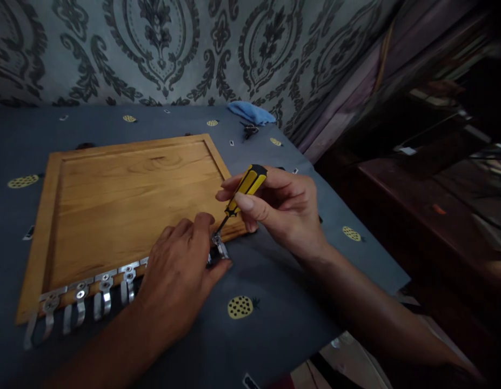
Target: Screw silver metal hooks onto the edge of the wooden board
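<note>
A wooden framed board (pixel 132 200) lies flat, a metal hook rail (pixel 78 286) running along its near edge. Several curved double hooks hang off that rail, with cross-head screws on them. My left hand (pixel 179 270) is closed over the rail's right part, index finger on the board and thumb below the end hook (pixel 220 247); its palm hides the hooks between. My right hand (pixel 288 208) grips a yellow-and-black screwdriver (pixel 248 186) between thumb and fingers. The screwdriver tilts down to the left, its tip at the top of the end hook.
A dark tablecloth (pixel 291 313) with pineapple prints covers the table. At the back right lie a blue cloth (pixel 251 112) and a small dark object (pixel 249 130). Patterned fabric (pixel 218 54) rises behind the table. The table's right edge slants beside a dark red surface (pixel 416 200).
</note>
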The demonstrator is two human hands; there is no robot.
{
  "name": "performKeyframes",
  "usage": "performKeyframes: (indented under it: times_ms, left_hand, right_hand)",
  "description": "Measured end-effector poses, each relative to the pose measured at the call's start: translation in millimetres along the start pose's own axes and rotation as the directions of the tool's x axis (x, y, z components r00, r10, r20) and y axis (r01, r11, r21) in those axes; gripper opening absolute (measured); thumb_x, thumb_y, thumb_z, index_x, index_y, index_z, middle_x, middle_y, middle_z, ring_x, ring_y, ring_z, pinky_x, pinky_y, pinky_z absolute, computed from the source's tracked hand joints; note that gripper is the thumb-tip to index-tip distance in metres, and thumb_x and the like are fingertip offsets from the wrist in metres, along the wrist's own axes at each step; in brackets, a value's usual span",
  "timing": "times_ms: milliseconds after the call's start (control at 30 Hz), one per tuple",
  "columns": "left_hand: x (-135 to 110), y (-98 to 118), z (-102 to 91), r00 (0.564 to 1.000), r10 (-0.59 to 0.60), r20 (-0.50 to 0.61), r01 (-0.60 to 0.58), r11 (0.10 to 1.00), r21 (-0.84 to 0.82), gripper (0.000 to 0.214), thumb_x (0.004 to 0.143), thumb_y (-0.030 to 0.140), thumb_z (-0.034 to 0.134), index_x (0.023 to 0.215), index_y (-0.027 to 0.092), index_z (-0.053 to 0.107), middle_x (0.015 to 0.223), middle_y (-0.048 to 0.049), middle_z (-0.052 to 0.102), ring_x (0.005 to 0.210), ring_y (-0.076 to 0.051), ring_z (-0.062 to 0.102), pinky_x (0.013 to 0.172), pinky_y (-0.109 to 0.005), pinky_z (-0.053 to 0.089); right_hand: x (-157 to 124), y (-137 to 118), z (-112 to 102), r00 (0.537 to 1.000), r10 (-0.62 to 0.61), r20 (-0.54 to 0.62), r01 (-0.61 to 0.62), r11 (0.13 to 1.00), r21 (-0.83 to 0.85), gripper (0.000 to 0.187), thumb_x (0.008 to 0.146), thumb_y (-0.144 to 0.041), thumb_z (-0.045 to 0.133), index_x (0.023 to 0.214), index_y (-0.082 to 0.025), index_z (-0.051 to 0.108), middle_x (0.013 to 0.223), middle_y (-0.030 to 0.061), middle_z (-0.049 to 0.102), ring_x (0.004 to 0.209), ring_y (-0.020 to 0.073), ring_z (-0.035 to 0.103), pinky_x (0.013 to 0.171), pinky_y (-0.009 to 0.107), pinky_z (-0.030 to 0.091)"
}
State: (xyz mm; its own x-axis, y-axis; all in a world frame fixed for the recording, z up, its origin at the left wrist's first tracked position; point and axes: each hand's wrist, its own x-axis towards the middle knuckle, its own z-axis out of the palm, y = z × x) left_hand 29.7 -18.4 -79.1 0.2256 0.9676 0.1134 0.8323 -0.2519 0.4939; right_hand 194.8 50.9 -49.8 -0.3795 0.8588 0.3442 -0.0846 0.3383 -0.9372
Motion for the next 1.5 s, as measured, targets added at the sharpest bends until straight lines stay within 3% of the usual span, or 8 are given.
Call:
performKeyframes:
  times_ms: [200,333,667,800,967,1133,1333,1500]
  left_hand:
    - [1,1,-0.1,1.0,-0.003,0.012,0.004,1.0,-0.01,0.044,0.08,0.024,0.077,0.111,0.022,0.046,0.1,-0.0064,0.071,0.095,-0.032,0.068,0.079,-0.048,0.053]
    - [3,3,-0.5,0.999,-0.019,0.027,0.019,1.0,-0.003,0.042,0.08,0.024,0.077,0.11,0.022,0.047,0.097,-0.0069,0.071,0.095,-0.034,0.067,0.08,-0.05,0.053]
    - [-1,1,0.0,1.0,-0.014,0.001,0.014,1.0,0.005,0.04,0.081,0.026,0.076,0.109,0.023,0.047,0.1,-0.0063,0.07,0.094,-0.033,0.067,0.078,-0.047,0.053]
    - [-1,2,0.2,1.0,-0.01,0.005,0.01,1.0,0.003,0.041,0.081,0.027,0.077,0.109,0.023,0.047,0.1,-0.0057,0.07,0.093,-0.032,0.067,0.078,-0.046,0.052]
    - [-1,2,-1.0,0.999,-0.027,0.018,0.027,1.0,-0.007,0.039,0.081,0.026,0.075,0.11,0.022,0.049,0.1,-0.0056,0.071,0.093,-0.031,0.067,0.08,-0.047,0.052]
    - [0,4,-2.7,0.998,-0.045,0.045,0.045,0.999,-0.001,0.034,0.083,0.026,0.072,0.109,0.022,0.05,0.1,-0.006,0.07,0.096,-0.032,0.067,0.081,-0.047,0.052]
    - [1,4,-2.4,0.997,-0.049,0.056,0.048,0.999,0.01,0.038,0.082,0.027,0.073,0.111,0.022,0.049,0.1,-0.0071,0.07,0.095,-0.032,0.066,0.081,-0.048,0.052]
    - [2,4,-3.1,0.999,-0.024,0.041,0.024,1.0,-0.006,0.041,0.082,0.025,0.074,0.113,0.022,0.048,0.099,-0.0066,0.071,0.093,-0.031,0.067,0.081,-0.048,0.053]
  right_hand:
    - [-1,2,7,0.984,-0.099,-0.15,0.079,0.988,-0.136,0.033,0.072,-0.045,0.087,0.069,-0.021,0.064,0.07,-0.0027,0.066,0.058,0.0096,0.056,0.05,0.023,0.048]
    - [-2,3,10,0.977,-0.106,-0.187,0.08,0.986,-0.143,0.04,0.07,-0.045,0.089,0.067,-0.023,0.055,0.066,-0.0044,0.061,0.056,0.0096,0.053,0.048,0.023,0.045]
    - [3,-9,-6,0.997,0.038,0.059,-0.033,0.995,-0.09,0.03,0.088,-0.049,0.073,0.1,-0.022,0.074,0.082,-0.0011,0.067,0.053,0.0065,0.052,0.048,0.022,0.048]
    - [4,-10,-8,0.996,-0.071,0.046,0.079,0.978,-0.192,0.028,0.085,-0.049,0.076,0.082,-0.021,0.075,0.073,-0.0007,0.065,0.057,0.0102,0.055,0.051,0.025,0.047]
    - [2,-4,2,0.967,-0.22,-0.129,0.167,0.929,-0.33,0.04,0.076,-0.045,0.086,0.06,-0.021,0.059,0.062,-0.003,0.055,0.058,0.0112,0.05,0.053,0.027,0.041]
    - [1,-7,5,0.987,-0.115,-0.113,0.083,0.963,-0.258,0.038,0.077,-0.048,0.083,0.065,-0.022,0.058,0.069,-0.0018,0.059,0.062,0.0128,0.054,0.053,0.027,0.045]
    - [0,-14,-4,0.993,0.063,0.098,-0.056,0.996,-0.069,0.024,0.087,-0.041,0.075,0.102,-0.022,0.074,0.086,0.0011,0.072,0.064,0.0114,0.063,0.05,0.022,0.052]
    - [-2,-12,-5,0.999,0.013,0.051,-0.007,0.992,-0.122,0.015,0.083,-0.035,0.08,0.088,-0.021,0.078,0.078,-0.0002,0.073,0.055,0.0099,0.06,0.046,0.022,0.049]
